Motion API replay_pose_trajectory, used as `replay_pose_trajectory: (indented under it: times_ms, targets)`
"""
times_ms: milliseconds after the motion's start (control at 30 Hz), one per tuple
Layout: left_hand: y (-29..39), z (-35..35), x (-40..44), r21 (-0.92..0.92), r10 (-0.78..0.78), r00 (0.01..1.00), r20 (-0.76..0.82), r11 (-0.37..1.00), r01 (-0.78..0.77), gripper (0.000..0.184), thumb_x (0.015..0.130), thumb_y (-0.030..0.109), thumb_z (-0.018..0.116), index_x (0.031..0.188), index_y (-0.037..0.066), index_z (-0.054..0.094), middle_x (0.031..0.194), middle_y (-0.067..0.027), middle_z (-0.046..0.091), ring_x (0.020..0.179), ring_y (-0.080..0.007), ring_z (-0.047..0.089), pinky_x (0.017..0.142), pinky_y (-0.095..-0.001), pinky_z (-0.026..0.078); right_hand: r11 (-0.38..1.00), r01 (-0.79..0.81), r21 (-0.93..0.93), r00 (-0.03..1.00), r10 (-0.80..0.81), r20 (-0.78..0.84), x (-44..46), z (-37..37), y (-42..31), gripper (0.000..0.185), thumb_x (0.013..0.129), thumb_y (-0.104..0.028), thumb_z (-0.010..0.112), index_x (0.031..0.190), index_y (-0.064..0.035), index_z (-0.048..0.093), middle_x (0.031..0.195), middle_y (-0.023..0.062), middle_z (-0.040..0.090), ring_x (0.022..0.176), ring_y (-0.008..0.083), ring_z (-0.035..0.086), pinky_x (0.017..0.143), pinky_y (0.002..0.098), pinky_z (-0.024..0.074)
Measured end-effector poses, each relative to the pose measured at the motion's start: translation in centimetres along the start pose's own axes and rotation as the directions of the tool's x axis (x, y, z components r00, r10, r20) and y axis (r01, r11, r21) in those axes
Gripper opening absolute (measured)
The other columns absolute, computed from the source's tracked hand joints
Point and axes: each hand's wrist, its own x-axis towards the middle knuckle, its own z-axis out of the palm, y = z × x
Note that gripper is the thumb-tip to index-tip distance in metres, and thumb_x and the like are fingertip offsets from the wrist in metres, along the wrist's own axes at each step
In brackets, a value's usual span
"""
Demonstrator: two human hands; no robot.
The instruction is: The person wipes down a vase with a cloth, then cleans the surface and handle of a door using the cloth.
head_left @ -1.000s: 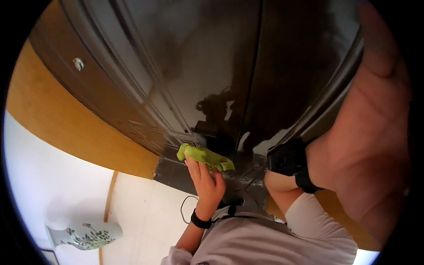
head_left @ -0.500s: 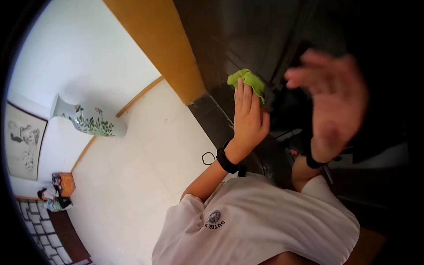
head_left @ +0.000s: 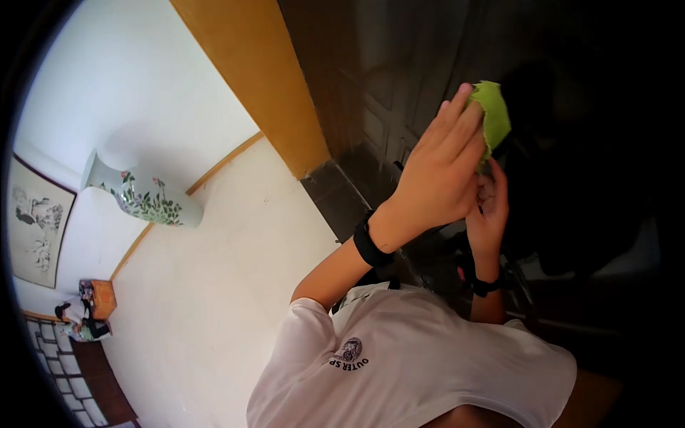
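A lime-green cloth point(head_left: 496, 118) is up in front of the dark panelled surface. My left hand point(head_left: 442, 175) is closed on it, back of the hand toward me, fingers along the cloth's left side. Below, my right hand point(head_left: 489, 217) has its fingers curled, with the fingertips at the cloth's lower corner; part of that grip is hidden behind my left hand. Both wrists wear black bands.
Dark panelled doors point(head_left: 399, 93) stand ahead, beside a yellow-brown post point(head_left: 250, 78). A tall floral vase point(head_left: 153, 196) is on the pale floor point(head_left: 221, 285) to the left. Farther off are a framed picture point(head_left: 43, 221) and a seated person point(head_left: 78, 314).
My left hand has carried the cloth up and to the right, off its earlier spot. My right hand has come down and left to meet it, its fingers curling in.
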Motion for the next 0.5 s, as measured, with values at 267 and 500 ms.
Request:
replay_pose_trajectory:
  times_ms: [267,500]
  targets:
    - [2.7,2.3,1.9,-0.064,0.129,0.982,-0.141,0.988,-0.139,0.045,0.066,-0.003,0.060,0.110,-0.015,0.063,0.145,-0.0329,0.048,0.143,-0.0530,0.040,0.114,-0.0604,0.040,0.994,-0.104,0.026,0.947,0.107,-0.302,-2.7,-3.9,-0.9,0.021,0.099,0.001,0.062,0.120,0.0004,0.064,0.081,0.0023,0.067,0.066,0.0053,0.056,0.060,0.0231,0.0463]
    - [4.5,3.5,2.2,-0.163,0.175,0.962,-0.211,0.964,-0.211,0.048,0.067,-0.003,0.058,0.114,-0.017,0.062,0.150,-0.0363,0.043,0.144,-0.0548,0.038,0.114,-0.0621,0.039,0.988,0.043,-0.146,0.898,-0.102,-0.428,-5.8,-10.0,-5.1,0.020,0.104,-0.007,0.060,0.120,0.0030,0.068,0.076,0.0045,0.066,0.060,0.0088,0.058,0.053,0.0237,0.0462]
